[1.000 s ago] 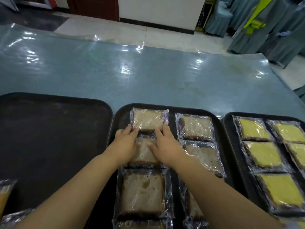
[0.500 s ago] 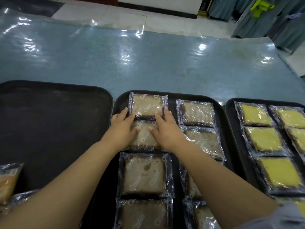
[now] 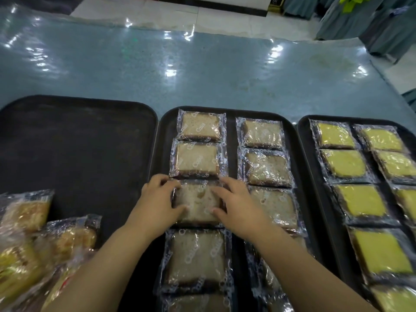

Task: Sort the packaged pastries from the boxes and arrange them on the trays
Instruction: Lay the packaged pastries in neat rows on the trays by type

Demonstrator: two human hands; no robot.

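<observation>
The middle black tray carries two columns of clear-wrapped brown cake slices. My left hand and my right hand are both on the third brown slice packet in the left column. The left hand's fingers curl at the packet's left edge, with the thumb on top of it. The right hand lies on the packet's right side with fairly straight fingers. Yellow cake packets fill the right tray. The left tray is mostly bare.
Several loose golden pastry packets are piled at the near left, over the left tray's corner. The trays sit on a blue table covered in glossy plastic. Cloth-covered chairs stand beyond its far right corner.
Both hands have drawn back from the second brown packet in the left column to the third one. The left hand's fingers are now curled. The view has tilted down.
</observation>
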